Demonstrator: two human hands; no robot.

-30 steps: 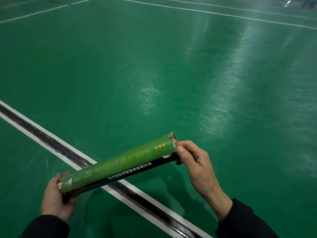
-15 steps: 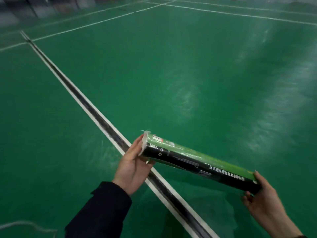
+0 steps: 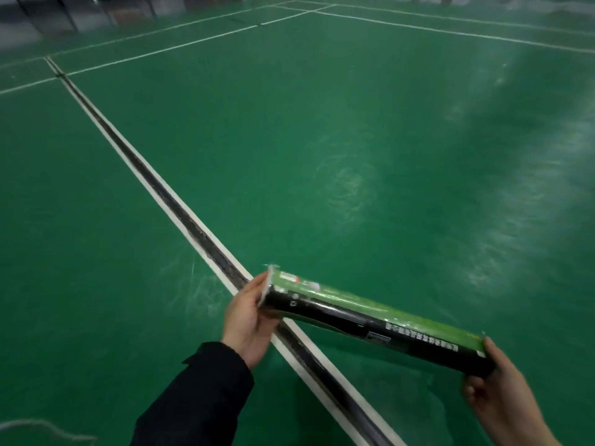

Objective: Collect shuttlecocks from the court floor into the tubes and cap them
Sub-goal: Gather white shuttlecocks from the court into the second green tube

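In the head view, a green and black shuttlecock tube (image 3: pixel 373 320) is held nearly level above the court floor (image 3: pixel 322 140), at about five o'clock in the picture, its far end toward ten o'clock and its near end toward four o'clock. The left hand (image 3: pixel 248 320) is pressed against the far end, which looks covered by a pale cap; the fingers lie fairly straight along it, the palm cupping the rim. The right hand (image 3: pixel 495 394) is curled round the near end, the thumb laid on top. A white-edged dark court line (image 3: pixel 180 214) is crossed beneath the tube, running from eleven o'clock to five o'clock. No loose shuttlecock can be made out on the floor.

The step in hand is judged to be the checking or seating of the caps. The next move is judged to call for firm end pressure with the tube kept steady.

Compared with half a second earlier, the grip and the tube's tilt are much unchanged; a second earlier the tube was slanted the opposite way, its raised end pinched by the right hand
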